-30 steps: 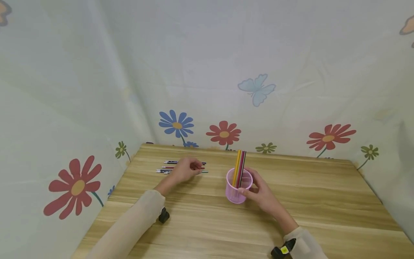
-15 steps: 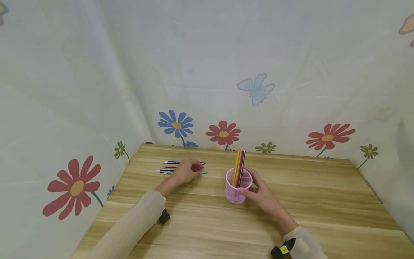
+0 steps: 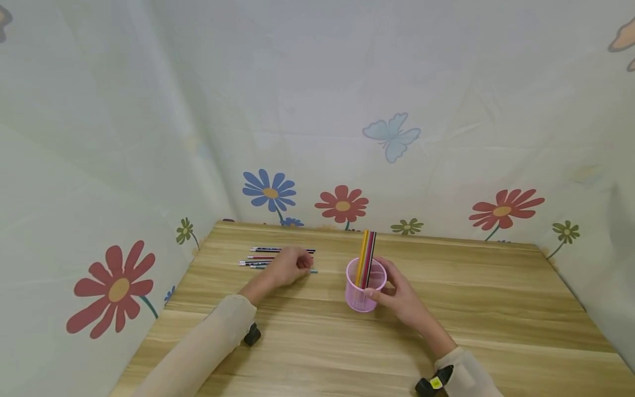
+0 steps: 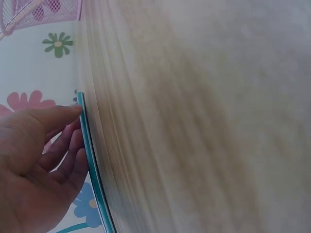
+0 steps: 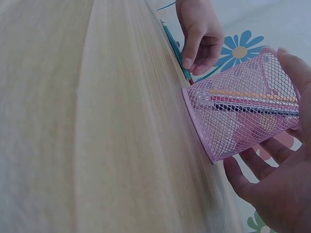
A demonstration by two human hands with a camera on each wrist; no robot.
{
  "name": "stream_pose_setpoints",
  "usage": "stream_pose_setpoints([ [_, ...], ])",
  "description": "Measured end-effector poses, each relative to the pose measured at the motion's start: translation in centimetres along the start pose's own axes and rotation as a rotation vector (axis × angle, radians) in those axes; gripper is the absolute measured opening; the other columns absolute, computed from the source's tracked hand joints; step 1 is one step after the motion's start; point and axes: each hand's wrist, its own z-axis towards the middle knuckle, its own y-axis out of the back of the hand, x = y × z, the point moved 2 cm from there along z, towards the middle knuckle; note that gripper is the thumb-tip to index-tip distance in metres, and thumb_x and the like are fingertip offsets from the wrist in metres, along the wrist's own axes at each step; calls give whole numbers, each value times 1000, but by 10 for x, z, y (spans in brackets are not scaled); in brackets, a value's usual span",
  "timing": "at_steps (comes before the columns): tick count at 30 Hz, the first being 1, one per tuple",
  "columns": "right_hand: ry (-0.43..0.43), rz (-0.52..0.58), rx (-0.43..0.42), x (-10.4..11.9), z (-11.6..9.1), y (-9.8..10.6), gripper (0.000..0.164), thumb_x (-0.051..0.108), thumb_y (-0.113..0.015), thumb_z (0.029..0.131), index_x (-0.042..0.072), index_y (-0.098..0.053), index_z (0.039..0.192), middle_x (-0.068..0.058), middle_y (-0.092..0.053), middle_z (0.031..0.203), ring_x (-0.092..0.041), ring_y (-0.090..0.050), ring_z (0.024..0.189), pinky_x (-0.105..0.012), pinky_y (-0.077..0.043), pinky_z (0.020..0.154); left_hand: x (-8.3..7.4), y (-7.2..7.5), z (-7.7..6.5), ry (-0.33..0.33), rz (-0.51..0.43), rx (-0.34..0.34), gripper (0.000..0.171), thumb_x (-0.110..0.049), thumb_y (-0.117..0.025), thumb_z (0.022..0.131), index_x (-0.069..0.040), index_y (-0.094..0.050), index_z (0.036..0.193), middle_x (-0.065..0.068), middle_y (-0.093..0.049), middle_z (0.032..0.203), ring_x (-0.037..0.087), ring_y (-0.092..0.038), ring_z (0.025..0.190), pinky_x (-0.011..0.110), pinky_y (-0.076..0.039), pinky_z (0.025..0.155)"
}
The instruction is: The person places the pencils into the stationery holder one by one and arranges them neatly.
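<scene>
A teal pencil (image 4: 91,150) lies along the tabletop, and my left hand (image 3: 286,267) pinches it near one end with thumb and curled fingers. In the right wrist view the eraser end of that teal pencil (image 5: 170,39) sticks out behind the hand. Several dark and red pencils (image 3: 259,249) lie beside it, partly covered by the hand. My right hand (image 3: 405,300) grips a pink mesh pencil cup (image 3: 354,299) from its right side, thumb on the near side. Inside the cup, yellow, red and black pencils (image 3: 366,251) lean upright, their tops above the rim.
The wooden table (image 3: 317,342) reaches back to a pale curtain (image 3: 317,110) printed with flowers and a butterfly. Cameras are strapped to both wrists, such as the black right wrist camera (image 3: 428,386).
My left hand has drawn slightly toward me, and the teal pencil has slid with it away from the other pencils. The right hand and cup stay in place.
</scene>
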Motion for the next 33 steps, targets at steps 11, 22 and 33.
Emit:
stream_pose_setpoints([
  [11, -1, -14, -2, -1, -1, 1, 76, 14, -81, 95, 19, -41, 160, -18, -53, 153, -42, -53, 137, -44, -53, 105, -4, -3, -2, -31, 62, 43, 9, -8, -82, 94, -14, -74, 94, -7, -66, 87, 9, -61, 80, 29, -55, 75],
  [22, 6, -14, -2, -1, -1, 1, 77, 12, -81, 95, 18, -40, 160, -18, -53, 153, -43, -52, 137, -50, -52, 106, -4, -4, -3, -23, 77, 91, 7, -10, -80, 96, -14, -75, 93, -6, -66, 85, 10, -59, 79, 30, -54, 75],
  [33, 21, -17, -9, -6, -1, 0, 76, 12, -80, 95, 18, -41, 160, -19, -53, 152, -43, -52, 137, -54, -51, 106, -3, -6, -3, -2, 87, 110, 10, -12, -78, 98, -17, -72, 91, -6, -64, 86, 11, -58, 81, 30, -53, 76],
])
